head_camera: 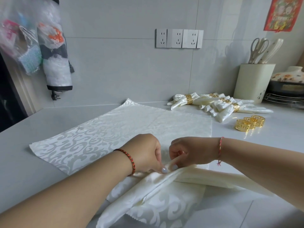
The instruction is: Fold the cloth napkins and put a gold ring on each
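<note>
Both hands work at the near middle of the white worktop (271, 137), where a cream damask napkin (115, 129) lies partly spread flat towards the wall while its near portion is gathered into long soft pleats (164, 180) running from the hands towards the near edge and off to the right. The left hand (144, 153) has its fingers curled down, thumb and forefinger pinching the top of the gathered fold; the right hand (192, 152) meets it from the other side, its fingers (174, 162) likewise clamped on the same ridge of cloth, so the two grips almost touch. The fabric looks light, limp and slightly glossy, so I judge it will slip and let the pleats spring open unless pinched firmly through every layer at the fold, with the loose tails left to trail. Three loose gold rings (249, 123) sit together on the worktop well to the right, beyond the right wrist; they look rigid and openwork, likely easy to lift by the rim. Just behind them lies a cluster of finished napkins (213, 104), each already cinched in a ring, beside a cream utensil holder (253, 83).
</note>
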Motion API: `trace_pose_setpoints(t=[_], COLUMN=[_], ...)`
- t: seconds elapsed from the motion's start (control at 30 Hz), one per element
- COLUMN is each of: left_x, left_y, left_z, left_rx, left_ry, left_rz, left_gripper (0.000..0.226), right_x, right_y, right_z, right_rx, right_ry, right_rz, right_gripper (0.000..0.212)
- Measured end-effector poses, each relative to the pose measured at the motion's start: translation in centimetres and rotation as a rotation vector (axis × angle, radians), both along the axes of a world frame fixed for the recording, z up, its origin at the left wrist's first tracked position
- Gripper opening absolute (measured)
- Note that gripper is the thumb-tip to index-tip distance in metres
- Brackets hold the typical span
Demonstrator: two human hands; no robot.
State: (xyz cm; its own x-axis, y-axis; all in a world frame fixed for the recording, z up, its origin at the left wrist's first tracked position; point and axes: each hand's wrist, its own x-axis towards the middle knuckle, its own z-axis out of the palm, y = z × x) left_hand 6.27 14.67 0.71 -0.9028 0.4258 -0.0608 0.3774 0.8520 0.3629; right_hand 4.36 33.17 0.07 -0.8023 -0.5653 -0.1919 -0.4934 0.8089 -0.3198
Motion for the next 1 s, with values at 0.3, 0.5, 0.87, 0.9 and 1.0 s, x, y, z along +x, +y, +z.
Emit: trace_pose_setpoints(t=[0.3,0.5,0.87,0.9,1.0], left_x=[-2.0,-2.0,-1.9,-1.8,-1.6], left_y=[1.6,0.4,0.1,0.4,1.0], left_z=[1.2,1.3,3.0,3.0,2.5], left_rx=[-0.117,0.212,0.376,0.392,0.367], left_ry=[-0.248,-0.336,-0.210,-0.208,-0.180], left_rz=[-0.066,-0.098,-0.278,-0.287,-0.320], left_gripper=[0.024,0.030,0.017,0.012,0.011], right_x=[0.7,0.8,0.3,0.2,0.0], right_y=[0.3,0.9,2.8,3.1,3.9], right_z=[-0.4,0.1,2.5,2.6,2.7], right_rx=[-0.124,-0.326,-0.523,-0.518,-0.508], right_ry=[-0.008,0.069,-0.162,-0.152,-0.127], right_rz=[-0.094,-0.108,-0.100,-0.108,-0.124], right_gripper=[0.027,0.027,0.031,0.034,0.039])
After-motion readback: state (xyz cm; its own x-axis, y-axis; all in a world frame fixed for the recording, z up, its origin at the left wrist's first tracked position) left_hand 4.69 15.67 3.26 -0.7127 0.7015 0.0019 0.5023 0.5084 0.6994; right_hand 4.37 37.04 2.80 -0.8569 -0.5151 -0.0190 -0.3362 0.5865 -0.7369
